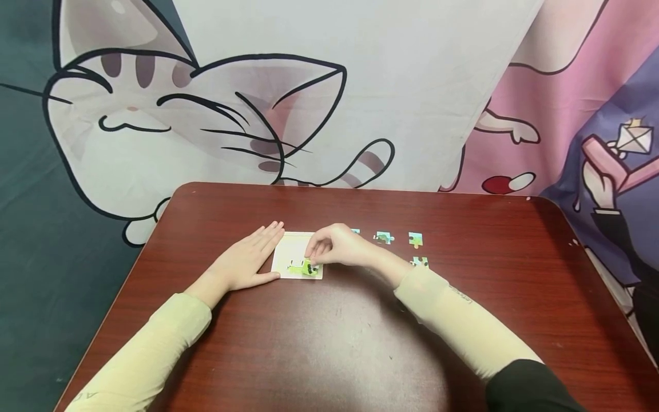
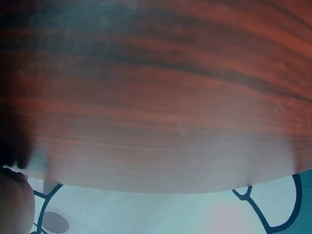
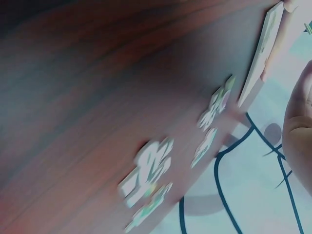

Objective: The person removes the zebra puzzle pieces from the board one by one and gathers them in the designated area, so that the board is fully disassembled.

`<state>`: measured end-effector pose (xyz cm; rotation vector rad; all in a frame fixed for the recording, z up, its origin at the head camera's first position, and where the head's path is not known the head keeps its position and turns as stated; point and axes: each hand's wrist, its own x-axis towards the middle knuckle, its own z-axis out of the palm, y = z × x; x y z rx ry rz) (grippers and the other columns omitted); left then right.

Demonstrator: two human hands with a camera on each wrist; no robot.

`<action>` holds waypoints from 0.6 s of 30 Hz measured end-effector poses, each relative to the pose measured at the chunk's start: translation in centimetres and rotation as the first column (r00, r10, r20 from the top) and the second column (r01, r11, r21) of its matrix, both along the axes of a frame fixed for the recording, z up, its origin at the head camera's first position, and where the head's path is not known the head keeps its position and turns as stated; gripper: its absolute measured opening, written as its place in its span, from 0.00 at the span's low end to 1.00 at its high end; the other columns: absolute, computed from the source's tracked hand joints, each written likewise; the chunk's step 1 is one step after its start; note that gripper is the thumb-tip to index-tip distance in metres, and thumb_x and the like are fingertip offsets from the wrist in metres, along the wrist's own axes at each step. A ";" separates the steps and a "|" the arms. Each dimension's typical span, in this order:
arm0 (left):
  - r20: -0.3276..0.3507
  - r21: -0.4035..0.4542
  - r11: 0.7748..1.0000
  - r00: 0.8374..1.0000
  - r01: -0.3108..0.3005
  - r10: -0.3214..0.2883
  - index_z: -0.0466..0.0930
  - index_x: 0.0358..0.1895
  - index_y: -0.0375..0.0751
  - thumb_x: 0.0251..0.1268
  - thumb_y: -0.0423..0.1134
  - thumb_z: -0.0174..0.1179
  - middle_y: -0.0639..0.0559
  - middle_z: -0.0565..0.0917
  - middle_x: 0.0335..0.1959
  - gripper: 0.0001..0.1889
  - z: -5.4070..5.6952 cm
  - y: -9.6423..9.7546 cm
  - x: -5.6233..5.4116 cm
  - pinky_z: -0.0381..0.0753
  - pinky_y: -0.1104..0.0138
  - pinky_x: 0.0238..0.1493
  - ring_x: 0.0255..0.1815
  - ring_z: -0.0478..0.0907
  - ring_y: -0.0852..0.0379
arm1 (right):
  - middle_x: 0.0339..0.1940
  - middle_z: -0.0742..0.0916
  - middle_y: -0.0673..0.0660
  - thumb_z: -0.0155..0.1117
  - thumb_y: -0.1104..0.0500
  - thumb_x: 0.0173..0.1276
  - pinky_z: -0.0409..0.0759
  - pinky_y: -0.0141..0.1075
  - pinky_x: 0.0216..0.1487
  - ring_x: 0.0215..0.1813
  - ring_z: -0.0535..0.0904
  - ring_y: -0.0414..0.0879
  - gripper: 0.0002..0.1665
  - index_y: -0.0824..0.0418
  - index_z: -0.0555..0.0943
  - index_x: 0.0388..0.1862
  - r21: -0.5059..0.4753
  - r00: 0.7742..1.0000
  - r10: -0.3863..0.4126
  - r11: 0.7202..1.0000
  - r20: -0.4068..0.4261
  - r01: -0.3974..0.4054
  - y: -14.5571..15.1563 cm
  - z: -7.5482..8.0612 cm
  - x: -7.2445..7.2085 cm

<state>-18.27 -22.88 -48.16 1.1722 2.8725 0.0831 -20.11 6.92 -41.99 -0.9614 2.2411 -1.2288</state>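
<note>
A white puzzle board (image 1: 288, 245) lies on the table with some green artwork along its lower part. My left hand (image 1: 244, 260) rests flat at the board's left edge, fingers straight and thumb spread toward the lower left corner. Over the board's lower right, my right hand (image 1: 342, 245) pinches a green puzzle piece (image 1: 309, 267) between thumb and fingertips; the fingers hide part of it. In the right wrist view the board (image 3: 261, 53) appears edge-on at upper right. The left wrist view catches only a bit of hand (image 2: 15, 202) at lower left.
Right of the board lie loose puzzle pieces, among them one (image 1: 384, 237) in the back row, another (image 1: 415, 239) farther right and one (image 1: 420, 261) nearer the right forearm. The brown table (image 1: 329, 343) meets a cat-printed curtain (image 1: 401, 86) behind.
</note>
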 end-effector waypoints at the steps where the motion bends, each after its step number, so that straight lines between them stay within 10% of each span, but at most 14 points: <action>1: -0.002 0.001 1.000 1.000 0.001 -0.001 0.49 0.86 0.31 0.73 0.65 0.57 0.38 0.50 0.89 0.53 0.0 0.0 0.0 0.55 0.50 0.89 0.90 0.48 0.43 | 0.31 0.93 0.55 0.78 0.67 0.64 0.87 0.29 0.38 0.31 0.84 0.34 0.05 0.63 0.90 0.39 0.004 1.000 -0.001 1.000 0.003 0.001 0.4 0.0 0.1; 18: -0.003 -0.017 1.000 1.000 -0.004 0.004 0.49 0.85 0.31 0.74 0.65 0.56 0.38 0.51 0.89 0.52 0.4 0.2 0.1 0.55 0.51 0.89 0.90 0.48 0.43 | 0.31 0.93 0.51 0.72 0.70 0.66 0.89 0.30 0.40 0.32 0.87 0.37 0.07 0.61 0.90 0.40 0.063 1.000 -0.019 0.998 0.015 0.018 6.3 -1.3 2.3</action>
